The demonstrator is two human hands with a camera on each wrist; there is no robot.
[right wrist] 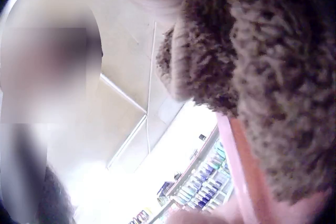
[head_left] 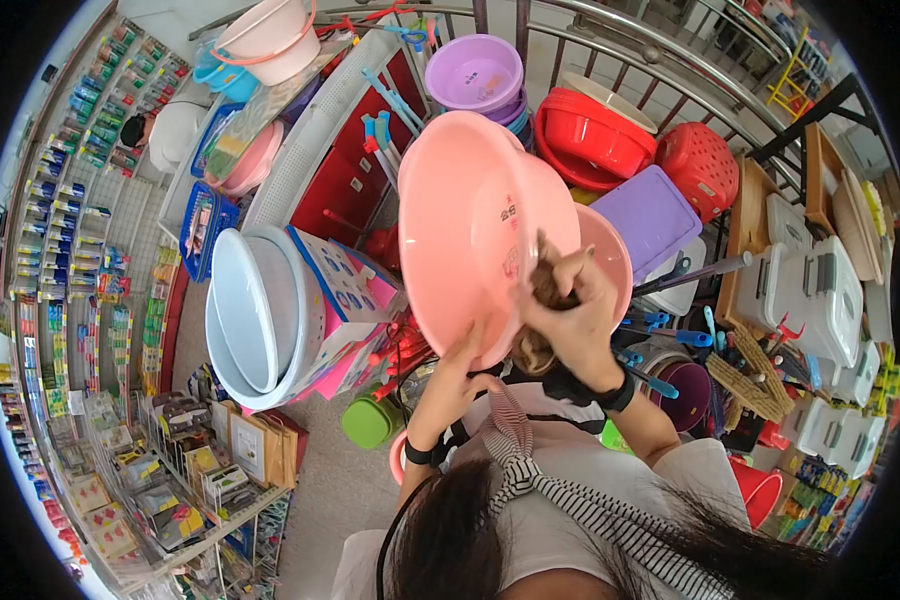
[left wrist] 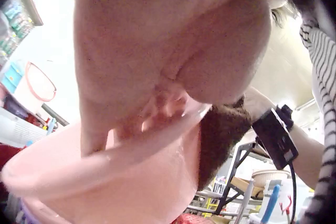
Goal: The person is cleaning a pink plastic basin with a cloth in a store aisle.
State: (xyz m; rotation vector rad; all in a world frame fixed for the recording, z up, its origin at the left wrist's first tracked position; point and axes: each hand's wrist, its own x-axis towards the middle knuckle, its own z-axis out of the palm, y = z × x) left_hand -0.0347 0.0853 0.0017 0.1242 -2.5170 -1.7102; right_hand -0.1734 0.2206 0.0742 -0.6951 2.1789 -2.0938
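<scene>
A pink plastic basin (head_left: pixel 455 230) is tilted up on its side in front of my body, its inside toward the left in the head view. My left hand (head_left: pixel 452 385) grips its near rim, with the fingers over the edge, as the left wrist view shows the basin's rim (left wrist: pixel 105 163) under them. My right hand (head_left: pixel 585 320) holds a brown fluffy cloth (right wrist: pixel 283 77) at the basin's right side. In the left wrist view the cloth (left wrist: pixel 223 134) hangs against the basin's wall. Part of the cloth is hidden behind the right fingers.
Another pink basin (head_left: pixel 610 245) stands behind the raised one. Light-blue basins (head_left: pixel 255 310) sit on boxes at left, and a green stool (head_left: pixel 370 420) is on the floor. Red basins (head_left: pixel 595 130), a purple lid (head_left: pixel 648 222) and storage boxes (head_left: pixel 820 300) crowd the right.
</scene>
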